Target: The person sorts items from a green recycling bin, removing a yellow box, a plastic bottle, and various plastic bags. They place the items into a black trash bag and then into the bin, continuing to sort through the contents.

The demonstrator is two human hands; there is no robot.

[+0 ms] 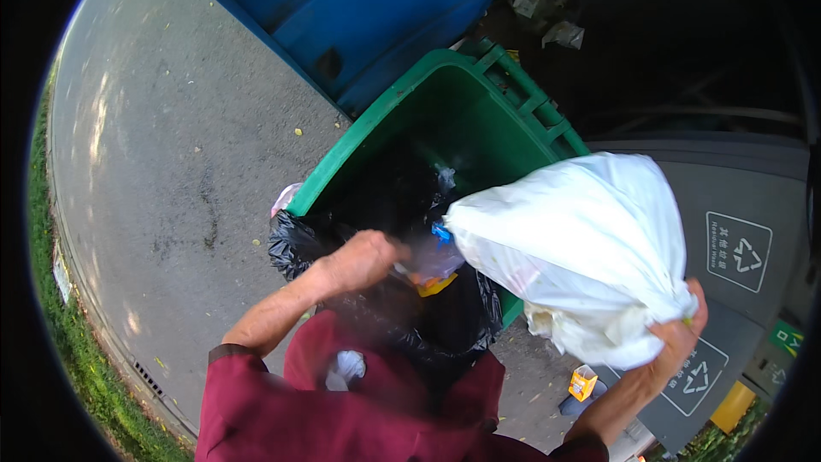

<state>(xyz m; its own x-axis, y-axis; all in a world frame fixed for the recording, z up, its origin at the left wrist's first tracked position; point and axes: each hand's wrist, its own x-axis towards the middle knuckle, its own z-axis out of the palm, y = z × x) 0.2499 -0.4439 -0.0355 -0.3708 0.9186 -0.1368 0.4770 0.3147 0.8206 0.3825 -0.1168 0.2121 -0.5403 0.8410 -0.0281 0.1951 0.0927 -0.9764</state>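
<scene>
A full white plastic bag (571,237) hangs across the right rim of a green wheeled bin (378,122), its gathered end gripped by my right hand (680,324). My left hand (369,260), blurred and with fingers curled, is over the near part of the bin; whether it holds anything is not clear. Beside its fingertips lies a translucent plastic bag (439,260) with something orange and yellow in or under it. A black bin liner (292,244) is folded over the bin's near left corner, and black plastic lies inside.
A large blue container (385,6) stands beyond the bin. Dark grey bins (737,186) with recycling symbols are at the right. An orange box (583,383) is near a shoe at the lower right. Plastic litter (564,35) lies in the dark area behind. Paved road (192,115) runs along the left.
</scene>
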